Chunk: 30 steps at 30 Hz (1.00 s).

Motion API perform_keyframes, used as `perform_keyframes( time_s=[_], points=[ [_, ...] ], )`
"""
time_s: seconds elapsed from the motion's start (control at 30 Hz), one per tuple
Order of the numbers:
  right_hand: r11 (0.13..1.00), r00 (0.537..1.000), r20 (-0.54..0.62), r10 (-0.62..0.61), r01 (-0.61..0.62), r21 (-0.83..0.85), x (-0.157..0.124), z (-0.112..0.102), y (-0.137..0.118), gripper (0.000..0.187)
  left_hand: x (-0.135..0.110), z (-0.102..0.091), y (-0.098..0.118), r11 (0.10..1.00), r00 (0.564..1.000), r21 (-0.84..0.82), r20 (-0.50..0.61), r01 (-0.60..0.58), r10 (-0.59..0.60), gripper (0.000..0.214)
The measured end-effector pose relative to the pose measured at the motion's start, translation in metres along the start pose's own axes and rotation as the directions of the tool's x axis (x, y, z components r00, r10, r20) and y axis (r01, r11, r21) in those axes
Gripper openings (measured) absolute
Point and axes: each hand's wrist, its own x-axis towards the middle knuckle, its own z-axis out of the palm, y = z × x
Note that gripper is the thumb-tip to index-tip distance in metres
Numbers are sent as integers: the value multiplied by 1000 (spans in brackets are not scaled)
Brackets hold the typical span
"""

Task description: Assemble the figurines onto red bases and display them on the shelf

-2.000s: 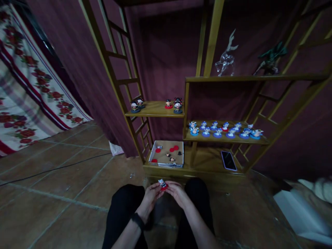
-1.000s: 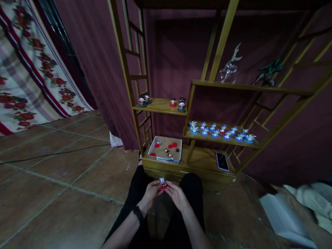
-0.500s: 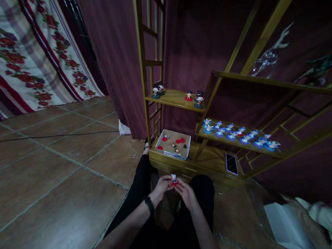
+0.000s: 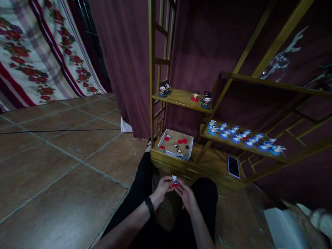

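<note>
A small white-and-dark figurine (image 4: 174, 179) on a round red base is held upright between both hands, above the gap between my knees. My left hand (image 4: 164, 186) pinches it from the left, and a dark band circles that wrist. From the right, my right hand (image 4: 187, 194) grips the red base with its fingertips. Just beyond, a shallow cardboard box (image 4: 169, 155) stands on the bottom shelf. Inside it lie several red discs (image 4: 184, 140), small figurine parts (image 4: 178, 150) and a small white piece (image 4: 169, 136).
A wooden shelf unit (image 4: 181, 98) stands ahead. Dark-based figurines (image 4: 162, 90) and a red-based one (image 4: 195, 95) occupy its upper left shelf. Several blue figurines (image 4: 236, 138) line the right shelf, above a phone (image 4: 233, 166). A cable (image 4: 62, 130) crosses the tiled floor.
The view has shifted slightly, so the shelf appears a little further right. Both hands keep hold of the figurine in nearly the same pose.
</note>
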Motion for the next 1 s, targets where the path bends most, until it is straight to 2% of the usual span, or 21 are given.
perform_keyframes(
  time_s=[0.13, 0.3, 0.5, 0.67, 0.8, 1.0],
  points=[
    [999, 999, -12, -32, 32, 7, -3, 4, 2, 30, 1, 0, 2, 1000, 1000, 10, 11, -7, 7, 19],
    [997, 996, -56, -63, 65, 41, -7, 12, 2, 31, 4, 0, 14, 1000, 995, 19, 96, 0, -2, 18],
    [999, 998, -44, -50, 50, -4, -3, 23, -7, 30, 7, -8, 18, 999, 993, -52, 120, 4, 3, 16],
    [993, 997, -20, -77, 75, -92, 13, 32, -26, 32, 11, -8, 33, 994, 981, -104, 190, -16, 36, 16],
    [983, 989, 26, -144, 146, -113, 26, 37, -50, 31, 15, 3, 55, 991, 957, -113, 271, -73, 102, 19],
    [979, 980, 153, -127, 148, -138, 33, 32, -84, 33, 24, 21, 72, 986, 919, -125, 365, -112, 151, 25]
  ],
)
